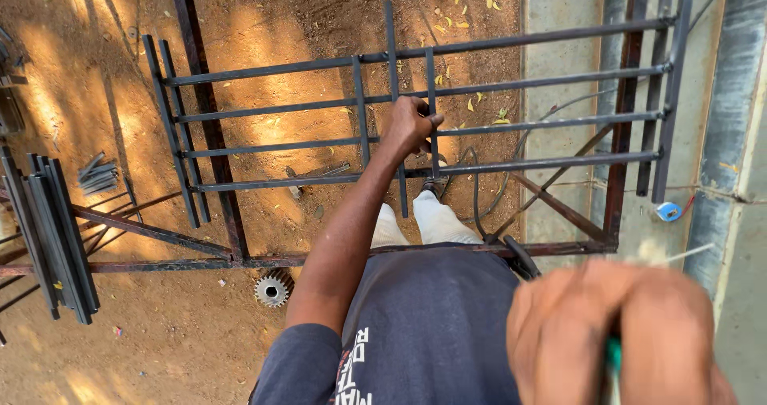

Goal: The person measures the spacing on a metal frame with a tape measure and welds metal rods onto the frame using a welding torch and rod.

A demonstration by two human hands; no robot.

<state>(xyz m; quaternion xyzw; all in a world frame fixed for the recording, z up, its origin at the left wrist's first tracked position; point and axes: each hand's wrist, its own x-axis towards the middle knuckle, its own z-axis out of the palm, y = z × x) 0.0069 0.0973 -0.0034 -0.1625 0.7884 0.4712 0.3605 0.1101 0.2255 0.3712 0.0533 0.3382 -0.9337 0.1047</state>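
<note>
My left hand (411,125) reaches forward and grips a short upright bar of a dark metal grille (511,121) made of long horizontal rods and a few uprights. The grille lies flat on a rusty steel stand (160,233) above red dirt ground. My right hand (615,333) is close to the camera and blurred, closed around a thin green and white tool (613,361) whose kind I cannot make out. My light trousers (435,217) and a foot show below the grille.
A bundle of dark steel bars (48,229) leans at the left, with short cut pieces (97,173) beside it. A toothed gear (273,287) lies on the dirt. A black cable (477,189) runs under the grille. A blue tape measure (668,211) sits on the concrete strip at right.
</note>
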